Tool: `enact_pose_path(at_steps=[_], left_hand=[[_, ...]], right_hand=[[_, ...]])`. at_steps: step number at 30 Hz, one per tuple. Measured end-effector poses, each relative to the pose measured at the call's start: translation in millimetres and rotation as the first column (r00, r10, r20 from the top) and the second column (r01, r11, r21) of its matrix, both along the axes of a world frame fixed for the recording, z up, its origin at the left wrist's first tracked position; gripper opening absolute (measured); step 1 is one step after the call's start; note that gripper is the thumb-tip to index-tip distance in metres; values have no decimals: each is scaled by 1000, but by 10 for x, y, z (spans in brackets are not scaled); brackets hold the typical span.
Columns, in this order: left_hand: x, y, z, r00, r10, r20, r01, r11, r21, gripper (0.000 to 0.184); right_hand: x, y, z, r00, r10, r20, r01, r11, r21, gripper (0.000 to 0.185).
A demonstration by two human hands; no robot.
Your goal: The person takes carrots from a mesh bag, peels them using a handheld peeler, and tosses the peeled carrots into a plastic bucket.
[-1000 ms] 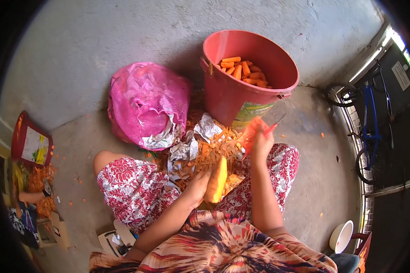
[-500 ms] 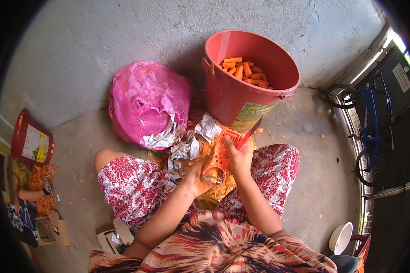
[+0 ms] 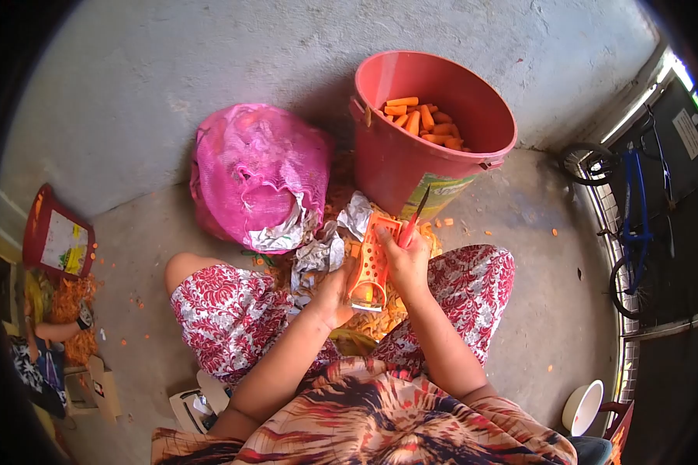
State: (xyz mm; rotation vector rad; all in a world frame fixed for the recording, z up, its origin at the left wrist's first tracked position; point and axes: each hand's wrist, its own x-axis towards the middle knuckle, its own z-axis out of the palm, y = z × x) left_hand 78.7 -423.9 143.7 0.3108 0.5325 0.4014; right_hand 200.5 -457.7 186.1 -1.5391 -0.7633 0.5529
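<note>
The right hand [image 3: 411, 262] grips an orange peeler [image 3: 373, 263] and red-handled knife [image 3: 413, 222]. The left hand [image 3: 335, 297] holds a mostly hidden carrot [image 3: 368, 294].

Daylight glares at upper right; soft shadow dims the wall [image 3: 171, 70]; fisheye edges curve; 4 corners black.

nothing on the bucket label [image 3: 447, 189] or pale sign [image 3: 687, 134] is readable

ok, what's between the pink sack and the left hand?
Head view: crumpled grey sheets, with orange scraps around, lie between the pink sack and the left hand.
</note>
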Motion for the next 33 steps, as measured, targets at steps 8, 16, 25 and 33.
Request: enact_pose_path(at_steps=[8, 16, 25, 33], left_hand=[[-216, -279, 84, 950, -288, 117, 288, 957, 22, 47], [-122, -79, 29, 973, -146, 179, 170, 977, -126, 39], [-105, -110, -6, 943, -267, 198, 280, 959, -35, 41], [-170, -171, 107, 965, -209, 160, 225, 970, -89, 40]], right_hand=[[993, 143, -219, 914, -391, -107, 405, 896, 183, 15], [162, -89, 115, 973, 41, -229, -25, 997, 75, 27], [148, -149, 57, 1000, -10, 13, 8, 988, 154, 18], [703, -83, 12, 968, -237, -87, 247, 958, 148, 14]])
